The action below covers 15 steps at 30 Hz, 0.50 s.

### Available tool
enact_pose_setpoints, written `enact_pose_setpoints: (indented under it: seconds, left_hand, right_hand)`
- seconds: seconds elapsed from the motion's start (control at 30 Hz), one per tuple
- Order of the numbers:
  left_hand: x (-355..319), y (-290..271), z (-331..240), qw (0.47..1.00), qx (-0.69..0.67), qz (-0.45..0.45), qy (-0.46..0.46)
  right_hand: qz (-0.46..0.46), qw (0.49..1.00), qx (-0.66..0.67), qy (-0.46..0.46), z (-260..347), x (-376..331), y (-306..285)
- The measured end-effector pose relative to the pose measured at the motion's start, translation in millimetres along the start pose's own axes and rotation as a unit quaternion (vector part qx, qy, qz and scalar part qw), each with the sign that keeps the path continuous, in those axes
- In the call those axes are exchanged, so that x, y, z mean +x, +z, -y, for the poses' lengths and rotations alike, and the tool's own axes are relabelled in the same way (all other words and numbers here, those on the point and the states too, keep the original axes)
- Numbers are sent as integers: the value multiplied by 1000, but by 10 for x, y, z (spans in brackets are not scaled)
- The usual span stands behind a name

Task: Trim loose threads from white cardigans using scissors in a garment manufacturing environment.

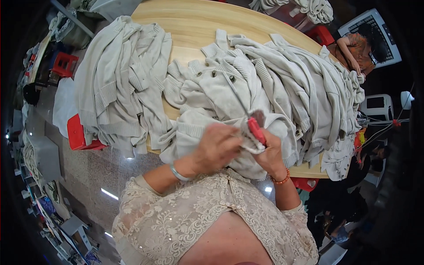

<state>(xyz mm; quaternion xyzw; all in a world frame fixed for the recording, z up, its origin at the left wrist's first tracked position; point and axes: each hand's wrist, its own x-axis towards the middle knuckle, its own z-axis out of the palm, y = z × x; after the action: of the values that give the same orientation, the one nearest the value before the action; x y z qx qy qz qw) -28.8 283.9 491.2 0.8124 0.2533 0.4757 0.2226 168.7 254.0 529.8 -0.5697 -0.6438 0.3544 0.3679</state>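
Note:
My right hand (270, 155) is closed around a red-handled tool (256, 130) with a long, thin metal shaft pointing up and away; its exact kind I cannot make out. A bunched piece of cream knit (252, 145) is pinched in the same hand. Close beside it, my left hand (215, 148) is smeared by motion, its fingers curled near the knit; whether they hold anything is unclear. Under both hands lies a cream knit cardigan (216, 99) with several dark buttons, partly covered by my hands.
More cream knit garments are heaped at the left (123, 79) and at the right (300, 84) of the wooden table (190, 17). A red stool (76, 132) stands by the left edge. At the far right, another person (355, 53) is near the table.

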Motion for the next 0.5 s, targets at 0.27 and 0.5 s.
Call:
enact_pose_setpoints:
  seconds: [0.27, 0.5]
  left_hand:
    - [-716, -737, 747, 921, -29, 298, -248]
    - [-903, -618, 639, 935, 10, 299, -190]
  right_hand:
    - [-93, 980, 163, -63, 136, -263, -691]
    - [-92, 984, 153, 16, 7, -537, -1008]
